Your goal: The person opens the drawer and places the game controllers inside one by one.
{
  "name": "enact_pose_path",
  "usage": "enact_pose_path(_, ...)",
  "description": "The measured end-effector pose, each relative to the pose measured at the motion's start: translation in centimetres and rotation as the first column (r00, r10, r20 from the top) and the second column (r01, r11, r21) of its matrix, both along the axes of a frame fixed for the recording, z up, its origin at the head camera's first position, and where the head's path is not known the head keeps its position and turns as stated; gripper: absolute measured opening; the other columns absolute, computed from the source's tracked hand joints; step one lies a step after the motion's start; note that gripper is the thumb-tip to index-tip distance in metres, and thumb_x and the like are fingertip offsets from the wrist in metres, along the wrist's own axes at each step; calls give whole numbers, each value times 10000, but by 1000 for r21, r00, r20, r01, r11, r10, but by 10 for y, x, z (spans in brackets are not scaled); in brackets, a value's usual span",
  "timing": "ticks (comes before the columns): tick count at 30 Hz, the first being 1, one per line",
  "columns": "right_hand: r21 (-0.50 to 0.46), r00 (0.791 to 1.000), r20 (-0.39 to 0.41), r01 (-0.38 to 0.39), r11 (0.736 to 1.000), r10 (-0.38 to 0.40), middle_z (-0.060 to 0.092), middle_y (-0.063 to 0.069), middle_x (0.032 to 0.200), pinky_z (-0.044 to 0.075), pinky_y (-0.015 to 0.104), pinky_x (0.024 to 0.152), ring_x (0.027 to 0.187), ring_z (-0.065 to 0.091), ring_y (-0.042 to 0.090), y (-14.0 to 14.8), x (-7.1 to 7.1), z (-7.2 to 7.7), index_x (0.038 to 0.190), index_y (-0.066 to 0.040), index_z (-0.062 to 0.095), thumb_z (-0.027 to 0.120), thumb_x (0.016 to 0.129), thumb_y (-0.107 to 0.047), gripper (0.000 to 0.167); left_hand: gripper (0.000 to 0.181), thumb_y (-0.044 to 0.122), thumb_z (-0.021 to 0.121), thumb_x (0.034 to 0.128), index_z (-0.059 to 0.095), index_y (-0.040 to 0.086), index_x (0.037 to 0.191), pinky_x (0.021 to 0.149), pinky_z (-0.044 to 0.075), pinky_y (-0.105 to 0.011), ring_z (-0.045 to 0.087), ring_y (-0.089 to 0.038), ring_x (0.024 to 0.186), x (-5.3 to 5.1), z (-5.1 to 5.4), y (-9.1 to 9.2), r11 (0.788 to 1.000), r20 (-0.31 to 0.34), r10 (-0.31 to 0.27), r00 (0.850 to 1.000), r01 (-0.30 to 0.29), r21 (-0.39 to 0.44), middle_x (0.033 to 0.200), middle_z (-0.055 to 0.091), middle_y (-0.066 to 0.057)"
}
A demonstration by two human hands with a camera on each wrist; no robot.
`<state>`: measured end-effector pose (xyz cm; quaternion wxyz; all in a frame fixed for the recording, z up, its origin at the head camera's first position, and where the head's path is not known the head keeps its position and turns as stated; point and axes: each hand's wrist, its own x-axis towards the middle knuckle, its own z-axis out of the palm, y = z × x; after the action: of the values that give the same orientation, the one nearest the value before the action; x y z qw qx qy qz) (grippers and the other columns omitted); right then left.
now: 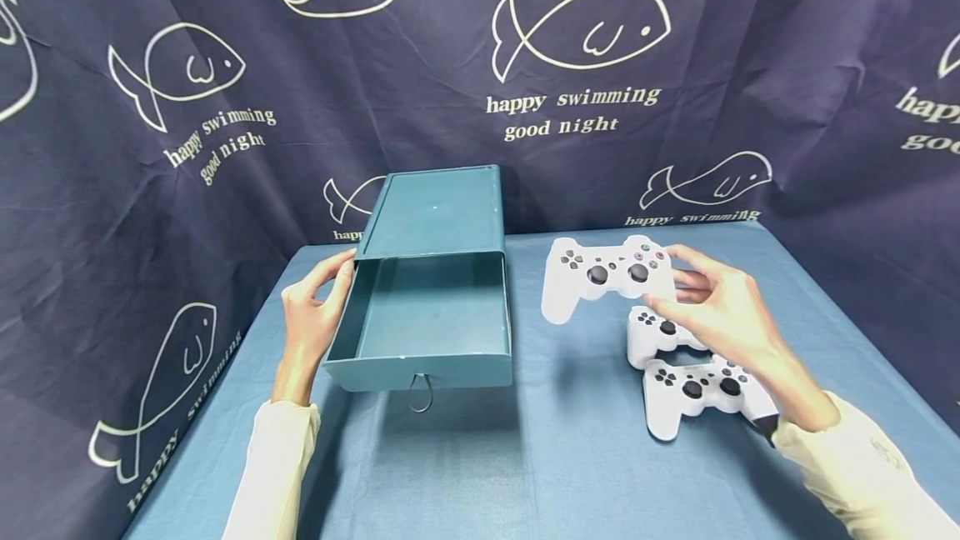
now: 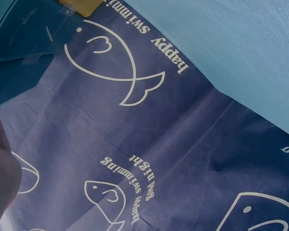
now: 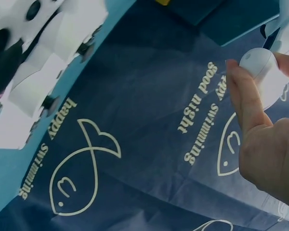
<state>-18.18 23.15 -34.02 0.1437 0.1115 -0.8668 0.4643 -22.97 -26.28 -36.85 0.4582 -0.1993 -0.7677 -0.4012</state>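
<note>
My right hand [image 1: 723,307] is clamped on the right end of a white controller [image 1: 600,261], aloft, right of the open drawer [image 1: 465,372]; my left hand [image 1: 309,323], fingers extended, touches the box's [image 1: 442,219] left side. Carrying, I'd judge; next calls for going left, over the drawer.
</note>
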Motion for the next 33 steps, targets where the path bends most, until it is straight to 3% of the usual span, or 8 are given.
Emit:
enact_pose_path(11, -42, 1000, -10, -29, 999, 28, 687, 269, 1218, 529, 131, 727, 891, 641, -122, -14, 6, 11, 1455, -35, 572, 862, 842, -103, 681, 240, -97, 721, 901, 784, -11, 1116, 829, 486, -135, 645, 93, 949, 2, 2, 2, 1000, 3, -4, 1000, 4, 4, 977, 776, -154)
enact_pose_path(24, -103, 991, -67, -125, 987, 119, 723, 224, 1171, 553, 182, 772, 916, 690, -47, -46, 15, 28, 1414, -33, 607, 851, 822, -25, 641, 223, -75, 726, 909, 782, -14, 1116, 848, 480, -131, 666, 61, 950, 1, 1, 1, 1000, 10, -1, 1000, 1, 6, 997, 776, -152)
enact_pose_path(33, -120, 987, -54, -159, 980, 153, 732, 185, 1176, 565, 219, 796, 931, 711, 1, -65, 15, 32, 1404, -40, 614, 855, 828, -51, 624, 236, -89, 729, 897, 785, -8, 1112, 847, 468, -116, 661, 73, 950, 3, 2, 3, 1000, -2, -7, 1000, 7, 9, 992, 777, -152)
